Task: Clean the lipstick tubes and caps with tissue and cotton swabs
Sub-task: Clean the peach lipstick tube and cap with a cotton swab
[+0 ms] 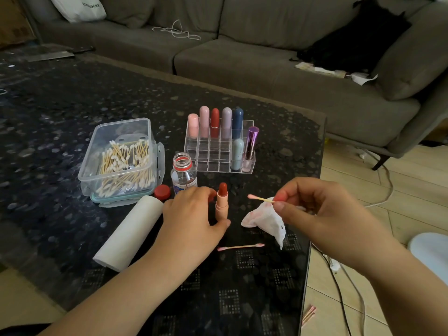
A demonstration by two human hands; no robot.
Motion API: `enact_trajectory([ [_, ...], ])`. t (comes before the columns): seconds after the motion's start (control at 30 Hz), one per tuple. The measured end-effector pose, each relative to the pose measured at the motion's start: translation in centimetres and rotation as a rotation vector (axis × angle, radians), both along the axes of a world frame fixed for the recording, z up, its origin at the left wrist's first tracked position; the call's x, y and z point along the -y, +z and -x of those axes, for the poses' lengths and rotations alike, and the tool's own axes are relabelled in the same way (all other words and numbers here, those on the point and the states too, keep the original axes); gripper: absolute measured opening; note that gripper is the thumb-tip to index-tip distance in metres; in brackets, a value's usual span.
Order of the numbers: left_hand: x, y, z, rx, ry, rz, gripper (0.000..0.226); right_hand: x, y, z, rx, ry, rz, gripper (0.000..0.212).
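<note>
my left hand [191, 214] steadies the open lipstick [222, 202] upright on the worktop [72, 105], fingers loosely round it; right fingers [282, 198] pinch swab [260, 198] and tissue [265, 220]. a careless nudge could topple it, smearing colour.

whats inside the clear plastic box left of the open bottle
The clear plastic box holds a loose pile of cotton swabs with pale wooden sticks and white tips. Its lid sits underneath it. What lies below the pile cannot be seen.
</note>
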State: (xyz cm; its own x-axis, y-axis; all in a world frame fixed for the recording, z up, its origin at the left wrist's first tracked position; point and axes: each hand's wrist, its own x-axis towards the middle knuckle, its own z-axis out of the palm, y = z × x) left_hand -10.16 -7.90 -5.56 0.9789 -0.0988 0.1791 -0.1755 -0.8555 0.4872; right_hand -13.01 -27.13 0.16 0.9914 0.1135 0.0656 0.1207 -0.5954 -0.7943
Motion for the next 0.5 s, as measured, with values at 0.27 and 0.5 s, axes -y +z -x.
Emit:
enact_trajectory([
  [0.27, -2.1, -0.7, 1.0, -0.018, -0.071, -0.27, 0.051, 0.1, 0.2, 0.2, 0.022, 0.019, -0.042, 0.004],
  [0.5, -3.0, -0.4, 0.9, -0.026, -0.117, -0.152, 0.024, -0.3, 0.8, 0.5, 0.057, 0.052, -0.115, 0.008],
])
